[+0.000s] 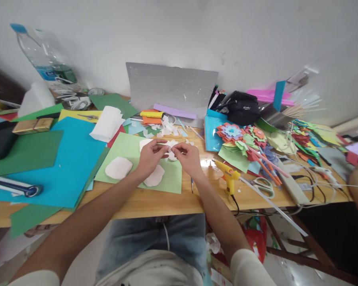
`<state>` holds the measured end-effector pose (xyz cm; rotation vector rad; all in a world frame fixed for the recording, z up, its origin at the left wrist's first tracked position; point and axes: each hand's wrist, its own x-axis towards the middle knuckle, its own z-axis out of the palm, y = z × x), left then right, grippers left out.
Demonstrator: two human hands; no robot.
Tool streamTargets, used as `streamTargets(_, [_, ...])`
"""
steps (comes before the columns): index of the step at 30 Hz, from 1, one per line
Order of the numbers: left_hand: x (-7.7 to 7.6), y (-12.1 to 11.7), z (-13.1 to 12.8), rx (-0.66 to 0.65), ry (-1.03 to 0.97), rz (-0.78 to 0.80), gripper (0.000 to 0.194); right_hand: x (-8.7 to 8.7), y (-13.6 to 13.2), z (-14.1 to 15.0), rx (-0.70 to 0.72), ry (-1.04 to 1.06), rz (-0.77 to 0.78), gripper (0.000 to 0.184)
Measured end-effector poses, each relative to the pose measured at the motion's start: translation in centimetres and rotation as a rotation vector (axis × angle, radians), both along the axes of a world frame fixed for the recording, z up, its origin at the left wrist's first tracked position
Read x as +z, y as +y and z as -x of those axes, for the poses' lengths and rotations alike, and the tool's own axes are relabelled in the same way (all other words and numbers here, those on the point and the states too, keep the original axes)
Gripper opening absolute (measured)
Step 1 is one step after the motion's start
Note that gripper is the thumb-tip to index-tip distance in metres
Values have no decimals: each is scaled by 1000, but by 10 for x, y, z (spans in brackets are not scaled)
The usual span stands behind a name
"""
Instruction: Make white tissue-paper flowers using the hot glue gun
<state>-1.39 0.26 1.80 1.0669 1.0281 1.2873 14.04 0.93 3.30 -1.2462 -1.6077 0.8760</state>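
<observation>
Between my fingertips is a small white paper piece with a frilled edge (172,154). My left hand (153,157) pinches it from the left, and my right hand (187,156) pinches it from the right. Below both hands lies a light green paper sheet (113,153). A white rounded paper cutout (118,167) rests on its left part. Another white cutout (155,176) lies under my left wrist, partly hidden by the forearm. A third white paper shape (144,143) shows behind my left hand.
A yellow glue gun (229,176) with a long glue stick and scissors (264,186) lie at right. Paper flowers (231,133) rest behind them. Blue paper (71,171) and a stapler (14,186) are at left. A yellow cutter (151,114) lies among white scraps (168,126).
</observation>
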Motion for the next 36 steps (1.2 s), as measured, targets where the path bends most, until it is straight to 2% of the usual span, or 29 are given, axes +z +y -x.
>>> streamTargets(4, [1, -1, -1, -78, 15, -23, 45, -1, 2, -1, 15, 51, 0, 16])
streamTargets(14, [-3, 0, -2, -55, 58, -76, 36, -6, 7, -5, 32, 152, 45, 21])
streamTargets(16, [-3, 1, -1, -38, 65, -66, 36, -3, 13, -16, -66, 173, 7, 22])
streamTargets(18, [-3, 4, 1, 2, 76, -56, 34, 1, 20, -32, -228, 148, -56, 25])
streamTargets(21, [-3, 8, 6, 61, 139, -80, 28, 5, 29, -58, -421, -26, -95, 25])
streamTargets(23, [-2, 12, 11, 108, 254, -129, 26, 5, 33, -69, -468, -196, -46, 23])
streamTargets(26, [2, 17, 21, 220, 553, -237, 26, 1, 35, -76, -474, -423, 40, 21])
streamTargets(30, [5, 28, 38, 316, 910, -374, 26, -7, 35, -76, -424, -585, 114, 20])
streamTargets(32, [4, 34, 47, 312, 1016, -391, 27, -8, 35, -75, -398, -651, 158, 20])
streamTargets(36, [3, 45, 67, 309, 1229, -317, 31, -4, 32, -71, -416, -769, 244, 20])
